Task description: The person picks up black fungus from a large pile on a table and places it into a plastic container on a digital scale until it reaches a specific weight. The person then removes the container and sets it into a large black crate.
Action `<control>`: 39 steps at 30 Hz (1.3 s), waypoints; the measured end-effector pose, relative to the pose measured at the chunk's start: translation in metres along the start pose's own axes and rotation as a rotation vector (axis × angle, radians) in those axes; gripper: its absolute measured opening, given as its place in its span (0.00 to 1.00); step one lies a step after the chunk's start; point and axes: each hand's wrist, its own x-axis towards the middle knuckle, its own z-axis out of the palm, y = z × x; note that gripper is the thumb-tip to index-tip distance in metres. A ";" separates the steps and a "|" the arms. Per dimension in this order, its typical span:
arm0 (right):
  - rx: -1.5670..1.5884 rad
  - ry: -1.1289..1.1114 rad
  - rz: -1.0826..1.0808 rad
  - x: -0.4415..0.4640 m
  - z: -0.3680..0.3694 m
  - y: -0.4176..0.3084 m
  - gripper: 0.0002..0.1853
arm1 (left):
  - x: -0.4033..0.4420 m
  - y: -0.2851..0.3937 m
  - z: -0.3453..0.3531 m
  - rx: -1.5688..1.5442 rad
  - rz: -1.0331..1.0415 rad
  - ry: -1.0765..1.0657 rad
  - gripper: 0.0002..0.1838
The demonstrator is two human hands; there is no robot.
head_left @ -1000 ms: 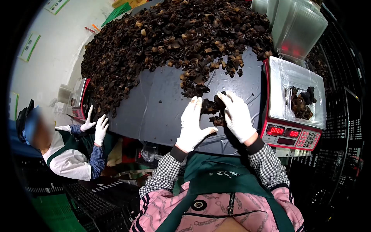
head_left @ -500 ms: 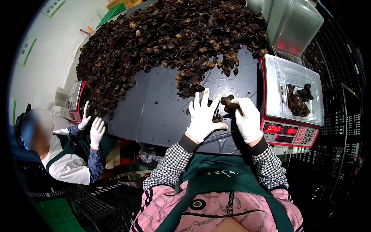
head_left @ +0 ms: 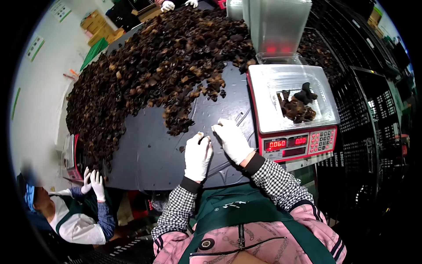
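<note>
- The main heap (head_left: pixel 145 66) of dark, curled pieces is spread over the far and left parts of the worktop (head_left: pixel 140 165); its nearest tongue (head_left: pixel 178 121) is pointed toward the near edge.
- The left hand (head_left: pixel 198 159) is placed just nearside and to the right of that tongue, nearer to it than the right hand (head_left: pixel 234 143). Its fingers are curled; a dark bit is seen at the fingertips, but whether the grip is clamped on it cannot be told.
- The right hand is angled leftward, fingers bent, just beside the left; whether its grip is closed on anything cannot be told.
- A small loose scrap (head_left: pixel 181 149) is seen just left of the left hand.
- By the right edge, the scale (head_left: pixel 266 155) is set nearer the right hand. On it a clear tray (head_left: pixel 324 111) is laid, with some dark pieces (head_left: pixel 299 110) inside; the scale's raised side stands between.
- Beyond the scale, clear containers (head_left: pixel 281 31) are stacked.
- Near the left corner, a co-worker's gloved hands (head_left: pixel 97 184) are raised, well apart.
</note>
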 end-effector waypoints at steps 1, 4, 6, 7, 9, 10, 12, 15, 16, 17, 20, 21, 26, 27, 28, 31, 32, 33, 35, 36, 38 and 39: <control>0.043 0.062 -0.011 0.004 -0.011 -0.009 0.16 | -0.001 -0.004 0.004 -0.026 0.003 0.009 0.13; 0.115 0.159 -0.050 0.008 -0.062 -0.034 0.23 | 0.007 -0.007 0.002 -0.107 0.003 0.045 0.12; 0.072 0.273 -0.098 0.011 -0.114 -0.042 0.25 | 0.021 -0.005 -0.002 -0.234 0.011 0.157 0.11; -0.058 0.295 -0.098 0.013 -0.149 -0.044 0.25 | 0.035 0.008 -0.012 -0.315 -0.036 0.205 0.10; -0.138 0.444 -0.032 0.009 -0.195 -0.033 0.25 | 0.066 0.041 -0.030 -0.500 -0.024 0.240 0.12; -0.194 0.478 -0.012 0.007 -0.211 -0.019 0.24 | 0.084 0.060 -0.038 -0.527 0.041 0.257 0.12; -0.295 0.459 0.024 0.002 -0.236 0.012 0.24 | 0.117 0.099 -0.039 -0.572 0.190 0.255 0.13; -0.219 0.319 0.084 -0.008 -0.252 0.039 0.28 | 0.155 0.160 -0.026 -0.740 0.354 0.178 0.14; -0.075 0.272 0.152 -0.010 -0.253 0.042 0.29 | 0.163 0.176 0.002 -0.837 0.355 0.138 0.14; -0.112 0.292 0.168 -0.014 -0.251 0.045 0.29 | 0.168 0.187 0.016 -0.848 0.368 0.062 0.13; -0.070 0.336 0.255 -0.029 -0.246 0.062 0.28 | 0.169 0.204 0.053 -0.656 0.337 -0.172 0.19; -0.052 0.319 0.274 -0.033 -0.245 0.065 0.28 | 0.167 0.207 0.053 -0.507 0.347 -0.199 0.21; 0.033 0.369 0.345 -0.043 -0.244 0.074 0.29 | 0.152 0.195 0.026 -0.437 0.372 0.027 0.30; 0.001 0.427 0.345 -0.043 -0.242 0.069 0.29 | 0.146 0.183 0.023 -0.507 0.346 0.017 0.30; -0.140 0.486 0.273 -0.039 -0.240 0.062 0.28 | 0.143 0.162 0.014 -0.506 0.353 -0.002 0.29; -0.054 0.663 0.266 -0.043 -0.229 0.030 0.25 | 0.138 0.082 0.001 -0.066 0.082 -0.009 0.29; 0.009 0.700 0.209 -0.045 -0.222 0.021 0.23 | 0.136 0.047 0.006 0.140 -0.021 0.116 0.25; 0.092 0.680 0.165 -0.050 -0.213 0.015 0.22 | 0.132 0.008 0.010 0.202 -0.153 0.119 0.27; 0.208 0.615 0.158 -0.056 -0.193 -0.013 0.21 | 0.128 -0.050 0.013 0.296 -0.458 0.035 0.34; 0.132 0.513 0.139 -0.054 -0.187 -0.027 0.20 | 0.129 -0.071 0.011 0.215 -0.580 -0.040 0.36; 0.200 0.406 0.084 -0.051 -0.158 -0.040 0.20 | 0.122 -0.098 0.017 0.159 -0.575 -0.120 0.34; 0.251 0.318 0.068 -0.040 -0.148 -0.052 0.21 | 0.120 -0.101 0.018 0.094 -0.502 -0.114 0.30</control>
